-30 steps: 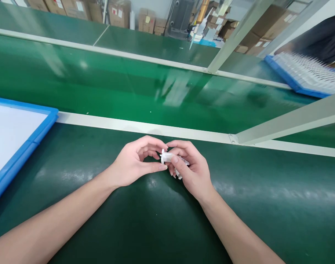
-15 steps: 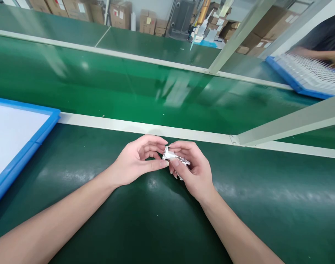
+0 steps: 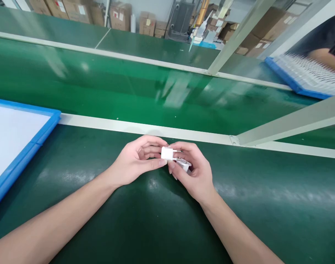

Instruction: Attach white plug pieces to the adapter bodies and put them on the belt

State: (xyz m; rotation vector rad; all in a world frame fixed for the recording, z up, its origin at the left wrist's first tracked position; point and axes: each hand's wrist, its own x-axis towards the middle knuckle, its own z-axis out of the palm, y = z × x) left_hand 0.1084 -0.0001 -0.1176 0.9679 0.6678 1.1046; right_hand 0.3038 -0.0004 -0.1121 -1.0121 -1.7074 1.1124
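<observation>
My left hand (image 3: 134, 161) and my right hand (image 3: 193, 172) meet over the dark green table top, just in front of the pale rail. Between their fingertips sits a small white plastic part (image 3: 167, 153) with thin metal pins. The left thumb and fingers pinch its white block end. The right hand grips the other end, where a second pale piece (image 3: 184, 164) lies in its fingers. Part of that piece is hidden by the right fingers.
A blue-rimmed tray (image 3: 43, 130) with a white inside lies at the left. Beyond the pale rail (image 3: 145, 127) runs a bright green belt (image 3: 115, 84). At the far right another person's arm (image 3: 325, 57) is over a blue tray of white parts (image 3: 307, 75). Cardboard boxes stand at the back.
The small white part has been turned between my fingers, its white block face now showing toward me. Both hands stayed in place. The other person's arm shifted over the far tray.
</observation>
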